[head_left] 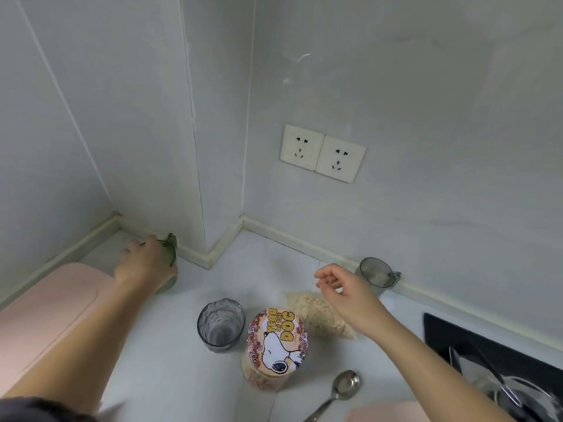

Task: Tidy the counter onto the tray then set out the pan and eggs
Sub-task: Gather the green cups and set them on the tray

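My left hand [144, 264] grips a green glass cup [169, 257] in the back left corner of the white counter [170, 360], covering most of it. My right hand [344, 292] hovers with loosely curled fingers and holds nothing, just left of a grey measuring cup [377, 274] by the wall. Below it lies a clear bag of oats [320, 315]. A ribbed grey glass [221, 325] stands empty near the middle. Beside it stands a jar with a cartoon dog lid [277, 345]. A metal spoon [338, 391] lies at the front.
A pink tray [45, 318] sits at the left under my left forearm. A black stove top [487, 351] with a metal rack is at the right. Two wall sockets [323, 153] are above the counter. A pink edge [384, 412] shows at the bottom.
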`<state>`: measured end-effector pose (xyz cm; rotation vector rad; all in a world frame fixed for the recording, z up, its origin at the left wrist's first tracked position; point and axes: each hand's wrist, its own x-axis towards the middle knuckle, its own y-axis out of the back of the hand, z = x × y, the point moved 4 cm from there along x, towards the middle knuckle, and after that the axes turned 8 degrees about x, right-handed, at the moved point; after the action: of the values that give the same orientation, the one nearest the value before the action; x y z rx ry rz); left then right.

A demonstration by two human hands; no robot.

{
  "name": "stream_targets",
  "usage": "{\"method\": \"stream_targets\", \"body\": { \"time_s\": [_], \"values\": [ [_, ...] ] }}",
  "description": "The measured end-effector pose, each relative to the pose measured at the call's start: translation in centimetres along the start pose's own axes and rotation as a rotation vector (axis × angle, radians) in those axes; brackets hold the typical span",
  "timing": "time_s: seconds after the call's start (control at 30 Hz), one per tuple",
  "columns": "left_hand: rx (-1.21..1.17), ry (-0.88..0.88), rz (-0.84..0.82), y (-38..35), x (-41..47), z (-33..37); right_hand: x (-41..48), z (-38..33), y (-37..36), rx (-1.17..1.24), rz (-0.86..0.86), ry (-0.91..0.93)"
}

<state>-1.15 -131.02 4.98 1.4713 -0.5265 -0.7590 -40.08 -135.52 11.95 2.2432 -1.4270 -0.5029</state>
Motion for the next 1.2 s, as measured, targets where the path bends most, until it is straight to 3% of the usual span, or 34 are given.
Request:
{"method": "stream_targets", "body": {
  "time_s": [0.33, 0.7, 0.97, 1.2],
  "values": [
    [-0.031, -0.308, 0.122, 6.3, -8.8, 7.8, 4.7, 7.9, 7.4, -0.436, 0.122, -0.238],
    [0.022, -0.557, 0.061, 5.2, -12.1, 16.9, 6.5, 12.4, 9.3, -0.604, -0.032, -0.414],
    [-0.067, -0.624, 0.076, 4.3, -13.2, 20.2, 5.8, 12.0, 9.0, -0.615, 0.005, -0.390],
    [-0.192, -0.729, 0.193, 4.9, -14.9, 21.5, 1.1, 7.2, 9.2, -0.502, 0.139, -0.201]
  ]
}}
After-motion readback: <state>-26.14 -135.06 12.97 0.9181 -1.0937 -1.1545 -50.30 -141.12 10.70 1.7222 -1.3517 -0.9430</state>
